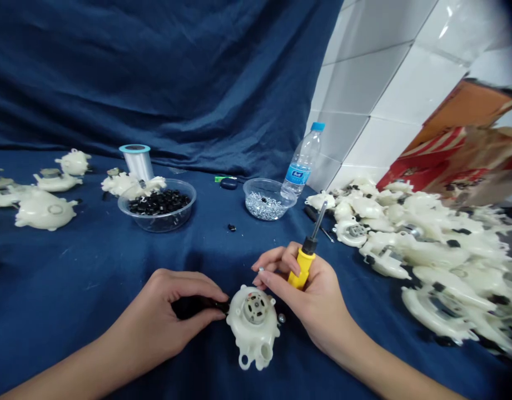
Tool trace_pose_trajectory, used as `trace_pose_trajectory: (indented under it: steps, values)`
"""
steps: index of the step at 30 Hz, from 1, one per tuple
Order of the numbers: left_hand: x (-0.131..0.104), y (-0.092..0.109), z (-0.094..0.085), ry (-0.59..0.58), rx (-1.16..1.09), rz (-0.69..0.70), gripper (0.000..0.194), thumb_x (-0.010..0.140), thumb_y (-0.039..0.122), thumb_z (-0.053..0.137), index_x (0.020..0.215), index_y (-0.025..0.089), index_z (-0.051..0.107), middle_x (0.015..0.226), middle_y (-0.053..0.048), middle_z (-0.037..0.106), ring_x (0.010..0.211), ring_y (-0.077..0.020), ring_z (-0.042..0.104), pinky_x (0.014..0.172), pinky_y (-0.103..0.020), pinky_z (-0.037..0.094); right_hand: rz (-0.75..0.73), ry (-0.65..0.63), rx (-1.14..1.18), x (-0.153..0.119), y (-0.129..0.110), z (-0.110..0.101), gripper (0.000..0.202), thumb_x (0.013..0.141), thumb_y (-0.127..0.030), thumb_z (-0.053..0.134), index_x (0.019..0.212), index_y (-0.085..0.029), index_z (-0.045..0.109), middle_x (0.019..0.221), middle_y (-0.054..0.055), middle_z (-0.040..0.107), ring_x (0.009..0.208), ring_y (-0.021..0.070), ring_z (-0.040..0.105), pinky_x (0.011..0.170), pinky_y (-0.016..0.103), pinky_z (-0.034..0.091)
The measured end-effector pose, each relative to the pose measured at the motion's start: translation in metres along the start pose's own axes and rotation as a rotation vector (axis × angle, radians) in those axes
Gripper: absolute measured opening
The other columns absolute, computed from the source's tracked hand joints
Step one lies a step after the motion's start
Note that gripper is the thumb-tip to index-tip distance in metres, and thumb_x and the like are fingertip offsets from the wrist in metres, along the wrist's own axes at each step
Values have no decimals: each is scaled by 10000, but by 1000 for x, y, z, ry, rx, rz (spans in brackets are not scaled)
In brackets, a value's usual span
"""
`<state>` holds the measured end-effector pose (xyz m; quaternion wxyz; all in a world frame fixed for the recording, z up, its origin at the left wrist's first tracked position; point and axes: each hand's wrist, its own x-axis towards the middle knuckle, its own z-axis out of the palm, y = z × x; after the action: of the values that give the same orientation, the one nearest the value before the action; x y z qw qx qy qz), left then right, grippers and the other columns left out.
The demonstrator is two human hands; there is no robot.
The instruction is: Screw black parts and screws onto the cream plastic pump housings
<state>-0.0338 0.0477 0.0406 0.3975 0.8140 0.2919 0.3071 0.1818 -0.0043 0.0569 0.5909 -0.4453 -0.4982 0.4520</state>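
Note:
A cream plastic housing (pixel 252 333) with a round metal motor (pixel 256 307) set in its top lies on the blue cloth between my hands. At its left edge my left hand (pixel 184 311) pinches a small black piece, partly hidden by the fingers. My right hand (pixel 299 278) is just above and right of the housing. Its palm and fingers hold a yellow screwdriver (pixel 302 268), shaft pointing up, while thumb and forefinger pinch a small silver screw (pixel 261 269). Another shiny round metal bit (pixel 281 318) sits by the housing's right edge.
A clear bowl of black parts (pixel 159 223) stands at left, a bowl of screws (pixel 267 215) ahead. Behind are a spool (pixel 139 164) and a bottle (pixel 301 161). Cream housings lie at left (pixel 45 211) and are heaped at right (pixel 431 244), near a dark tool (pixel 318 220).

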Motion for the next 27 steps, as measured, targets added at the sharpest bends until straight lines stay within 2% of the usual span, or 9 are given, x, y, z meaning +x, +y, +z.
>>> trace_pose_trajectory:
  steps: [6, 12, 17, 20, 23, 25, 27]
  values:
    - [0, 1, 0, 32, -12, 12, 156, 889, 212, 693, 949, 293, 812, 877, 39, 784, 796, -130, 730, 738, -198, 543, -3, 13, -8, 1, -1, 1, 456, 805, -232, 787, 670, -212, 352, 859, 10, 707, 665, 96, 676, 655, 212, 576]
    - [1, 3, 3, -22, 22, 27, 195, 913, 190, 651, 914, 294, 816, 841, 37, 715, 721, -102, 662, 669, -214, 489, 7, 4, -8, 0, 2, 0, 464, 805, -223, 790, 673, -213, 345, 850, 1, 704, 653, 94, 673, 643, 212, 571]
    - [0, 2, 6, 9, 41, 34, 143, 881, 169, 670, 974, 239, 752, 868, 26, 730, 775, -127, 673, 720, -233, 520, 17, 8, -10, 1, 3, -1, 455, 807, -230, 790, 672, -213, 356, 864, 2, 709, 653, 96, 675, 647, 214, 575]
    - [-3, 2, 7, -7, 54, 101, 141, 903, 144, 639, 926, 231, 747, 885, 19, 735, 805, -126, 678, 740, -233, 528, 20, 14, -9, 1, 3, -1, 454, 807, -229, 792, 673, -213, 359, 859, -3, 709, 650, 90, 670, 638, 202, 569]
    - [-6, 3, 6, -23, 83, 172, 213, 892, 124, 634, 1017, 250, 753, 929, 14, 739, 848, -130, 682, 770, -243, 540, 20, 22, -9, 1, 4, -1, 457, 805, -219, 797, 673, -211, 359, 864, -7, 714, 648, 83, 661, 641, 194, 567]
    - [-6, 3, 5, -34, 85, 170, 275, 864, 110, 646, 1064, 265, 753, 953, 18, 745, 867, -135, 688, 781, -248, 550, 18, 26, -7, 2, 4, 0, 462, 796, -210, 806, 676, -212, 360, 865, -11, 721, 660, 81, 658, 664, 196, 569]
    - [-5, 3, 6, -27, 61, 121, 271, 839, 99, 658, 1021, 263, 775, 940, 19, 757, 861, -138, 703, 775, -247, 560, 24, 27, -3, 2, 4, 0, 466, 785, -206, 818, 677, -213, 365, 860, -10, 730, 685, 82, 656, 686, 191, 567]
